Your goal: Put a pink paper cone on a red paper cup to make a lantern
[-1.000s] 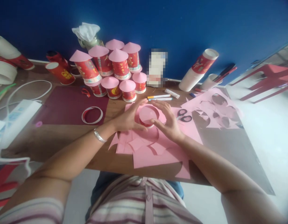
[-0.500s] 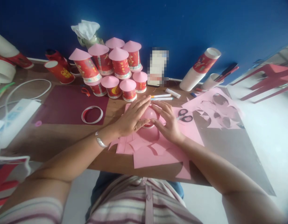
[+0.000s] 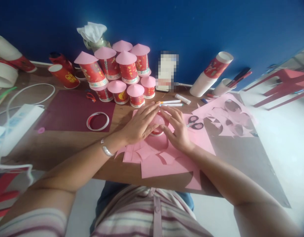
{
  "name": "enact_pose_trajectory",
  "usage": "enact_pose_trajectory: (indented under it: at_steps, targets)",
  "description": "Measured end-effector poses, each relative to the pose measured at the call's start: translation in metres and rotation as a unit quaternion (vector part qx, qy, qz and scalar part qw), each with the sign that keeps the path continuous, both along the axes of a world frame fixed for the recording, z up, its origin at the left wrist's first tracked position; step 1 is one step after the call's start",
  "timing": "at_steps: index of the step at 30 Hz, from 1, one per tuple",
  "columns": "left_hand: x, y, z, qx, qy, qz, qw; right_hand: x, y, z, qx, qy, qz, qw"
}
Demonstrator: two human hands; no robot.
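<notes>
Between my two hands is a pink paper cone [image 3: 159, 121] sitting on top of a small red-and-white paper cup [image 3: 157, 133]. My left hand [image 3: 140, 124] lies along the cone's left side with its fingers stretched out. On the other side my right hand [image 3: 175, 128] spreads its fingers over the right slope. Both thumbs rest low at the front, close together, and the fingertips nearly meet at the back. Much of the cup is hidden by hands and cone. Under it lie pink paper sheets [image 3: 171, 169] and cut scraps, with black-handled scissors [image 3: 196, 122] to the right.
Several red cups with pink cone tops [image 3: 126, 67] stand stacked behind. A white ring [image 3: 97, 121] lies on a maroon sheet [image 3: 73, 112]. Markers [image 3: 171, 104], a glue stick [image 3: 182, 98], a phone [image 3: 166, 72], stacked cups [image 3: 212, 74] and cut-out pink paper [image 3: 230, 113] are farther back and right.
Hands, cone and cup keep almost the same place; the thumbs shift very slightly. The whole view has moved a little.
</notes>
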State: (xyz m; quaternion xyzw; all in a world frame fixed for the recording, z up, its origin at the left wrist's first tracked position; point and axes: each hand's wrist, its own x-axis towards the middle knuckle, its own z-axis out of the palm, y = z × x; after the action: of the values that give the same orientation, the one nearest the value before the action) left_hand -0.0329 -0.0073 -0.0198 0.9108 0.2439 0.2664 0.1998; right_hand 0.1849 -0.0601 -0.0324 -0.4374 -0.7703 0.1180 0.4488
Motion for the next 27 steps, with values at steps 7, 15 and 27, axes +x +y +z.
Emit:
enact_pose_trajectory:
  at_steps: [7,15,27]
  targets:
    - [0.0017,-0.0012,0.0000,-0.001,0.006,0.017,1.000,-0.0008,0.0007,-0.0037,0.018,-0.010,-0.003,1.000]
    - [0.0022,-0.0005,0.0039,0.023,0.007,0.018,1.000,-0.0009,0.0010,-0.0039,0.040,-0.033,-0.013,0.999]
    - [-0.0003,0.0024,0.0061,0.113,0.001,0.023,0.993,0.0002,-0.0028,0.0026,0.041,-0.069,-0.042,0.996]
